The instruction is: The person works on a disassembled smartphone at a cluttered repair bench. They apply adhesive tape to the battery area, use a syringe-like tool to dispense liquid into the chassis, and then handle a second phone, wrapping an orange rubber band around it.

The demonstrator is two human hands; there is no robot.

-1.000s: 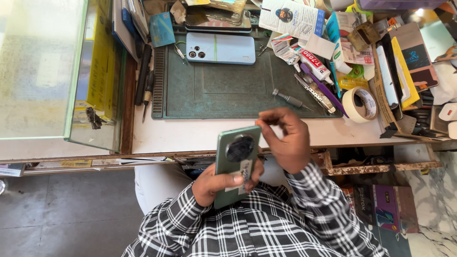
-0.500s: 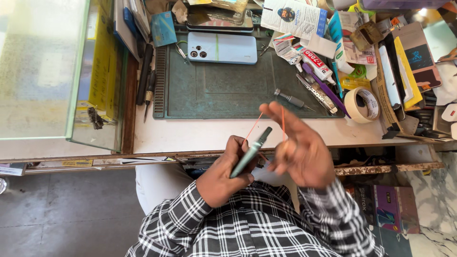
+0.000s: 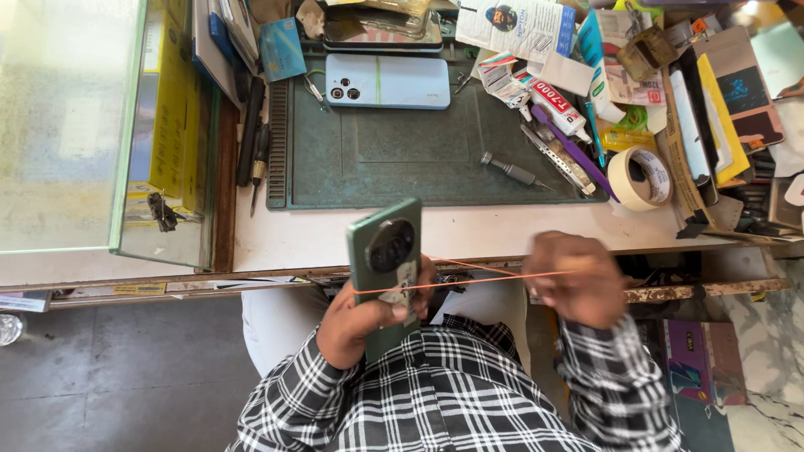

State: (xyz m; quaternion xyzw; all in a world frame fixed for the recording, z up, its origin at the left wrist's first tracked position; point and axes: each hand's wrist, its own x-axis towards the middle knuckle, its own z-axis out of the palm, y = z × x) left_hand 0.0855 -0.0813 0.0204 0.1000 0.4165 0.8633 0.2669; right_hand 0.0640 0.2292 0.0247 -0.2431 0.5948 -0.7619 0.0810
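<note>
White worktop (image 3: 502,230) with a worn wooden front edge, seen from above. A dark green mat (image 3: 419,155) lies on it. At left, a glass display case (image 3: 67,125) with a greenish rim. Grey floor (image 3: 109,377) below left; pale marbled tiles (image 3: 775,335) at right. Clutter crowds the far and right sides. Light even, bright.

- Both arms wear long sleeves of a black-and-white checked shirt (image 3: 469,393), the plaid made of thin white lines crossing on black.
- The cuffs end at the wrists, leaving the left hand (image 3: 356,322) and the right hand (image 3: 578,280) bare.
- Light, whitish trousers (image 3: 280,322) cover the lap.
</note>
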